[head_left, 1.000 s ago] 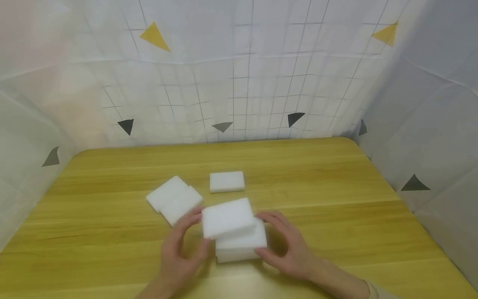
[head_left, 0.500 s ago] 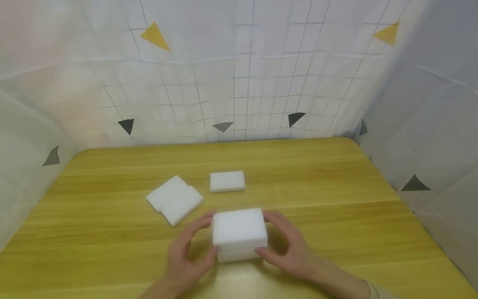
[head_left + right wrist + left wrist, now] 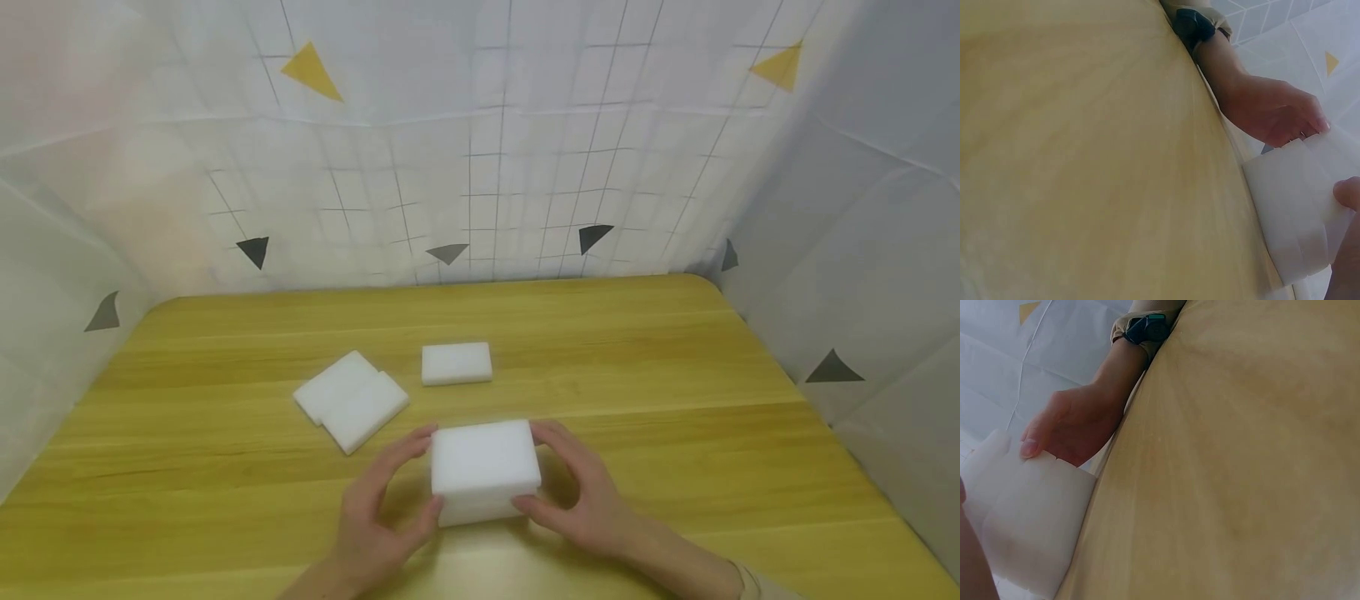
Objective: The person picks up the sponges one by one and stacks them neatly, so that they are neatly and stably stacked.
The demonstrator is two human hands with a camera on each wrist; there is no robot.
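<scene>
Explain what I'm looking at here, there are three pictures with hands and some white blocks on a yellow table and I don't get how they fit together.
No machine here: a person works with two bare hands and wears three cameras. The wide picture comes from a head camera that looks down at the wooden table. The other two come from cameras strapped to the wrists, so each shows the table tilted and the opposite hand close up.

In the head view, the left hand and the right hand touch the two sides of a stack of white foam blocks, fingers curved round its edges. The stack rests on the table. The right wrist view shows seams between its layers.

Farther back lie two overlapping white blocks and a single white block. A white sheet with grid lines and triangles hangs behind.
</scene>
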